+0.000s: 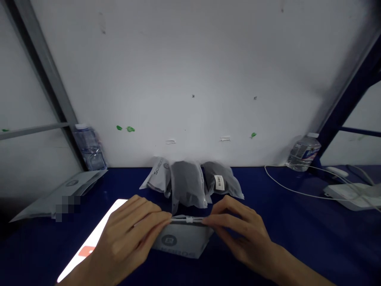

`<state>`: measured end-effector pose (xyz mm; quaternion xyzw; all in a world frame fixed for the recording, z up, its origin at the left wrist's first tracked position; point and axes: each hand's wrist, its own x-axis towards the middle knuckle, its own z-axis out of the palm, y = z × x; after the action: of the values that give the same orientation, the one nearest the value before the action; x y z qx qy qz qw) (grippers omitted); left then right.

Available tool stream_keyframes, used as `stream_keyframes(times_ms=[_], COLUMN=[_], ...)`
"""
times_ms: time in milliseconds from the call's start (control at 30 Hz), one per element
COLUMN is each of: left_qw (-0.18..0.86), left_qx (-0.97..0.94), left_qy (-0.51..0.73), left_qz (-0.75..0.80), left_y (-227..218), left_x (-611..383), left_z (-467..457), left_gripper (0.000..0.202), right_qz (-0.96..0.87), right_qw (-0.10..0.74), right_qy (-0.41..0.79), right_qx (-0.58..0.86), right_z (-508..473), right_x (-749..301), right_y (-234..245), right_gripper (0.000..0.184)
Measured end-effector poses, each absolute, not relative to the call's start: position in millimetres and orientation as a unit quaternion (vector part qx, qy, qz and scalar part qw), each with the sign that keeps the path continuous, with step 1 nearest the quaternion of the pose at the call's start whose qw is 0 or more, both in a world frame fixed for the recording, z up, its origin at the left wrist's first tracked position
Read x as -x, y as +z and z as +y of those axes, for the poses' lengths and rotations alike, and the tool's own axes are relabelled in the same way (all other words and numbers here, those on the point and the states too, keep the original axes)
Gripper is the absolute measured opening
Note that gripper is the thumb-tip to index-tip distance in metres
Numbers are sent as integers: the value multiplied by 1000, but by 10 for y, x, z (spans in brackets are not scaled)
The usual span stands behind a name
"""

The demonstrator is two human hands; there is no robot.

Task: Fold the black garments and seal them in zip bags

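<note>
A frosted zip bag [184, 240] with a dark round logo and lettering is held up in front of me, its zip edge at the top. My left hand [131, 230] pinches the left end of that edge between thumb and fingers. At the right end, my right hand [241, 226] pinches the same edge. A small white slider [189, 219] sits on the zip between the two hands. Just beyond stand three filled frosted bags: a printed one [157, 176], a middle one with dark contents [187, 182], and one with a barcode label [219, 182].
Flat frosted bags [71, 186] lie at the left. Partly under my left arm is a bright white screen or panel [98, 230]. Clear bottles stand at the back left [90, 149] and back right [303, 153]. A white power strip [351, 194] with cables lies right, on the blue table [297, 230].
</note>
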<state>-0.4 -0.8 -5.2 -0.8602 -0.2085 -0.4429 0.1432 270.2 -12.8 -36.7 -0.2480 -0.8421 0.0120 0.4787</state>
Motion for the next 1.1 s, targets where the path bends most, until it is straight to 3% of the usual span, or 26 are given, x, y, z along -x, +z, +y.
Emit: stream_keyframes(times_ms=[133,367,667,900,1100], left_qw=[146,145,134,167,141], left_qx=[860,859,857,884,882], left_qy=[-442,-440,-442,-401,-412], left_qz=[-212,-216,-227,-172,-179], left_y=[-55,-44,-25,59,74], left_x=[4,7,14,-89,-78], left_z=[-7,-6,-12,-186,-165], left_gripper=[20,20,17,17,19], right_qz=[-839,-823,-836,-879,-872], right_qw=[489,491,494,426,439], right_qy=[20,22,-15,-80,-82], right_qx=[236,285,239,197,199], right_z=[-119,-147,-125,-235,-227], right_x=[-2675,-2648,-2708,-2654,-2638], right_y=[-356,-263,-274,-374,-357], right_gripper=[32,16,22,29,33])
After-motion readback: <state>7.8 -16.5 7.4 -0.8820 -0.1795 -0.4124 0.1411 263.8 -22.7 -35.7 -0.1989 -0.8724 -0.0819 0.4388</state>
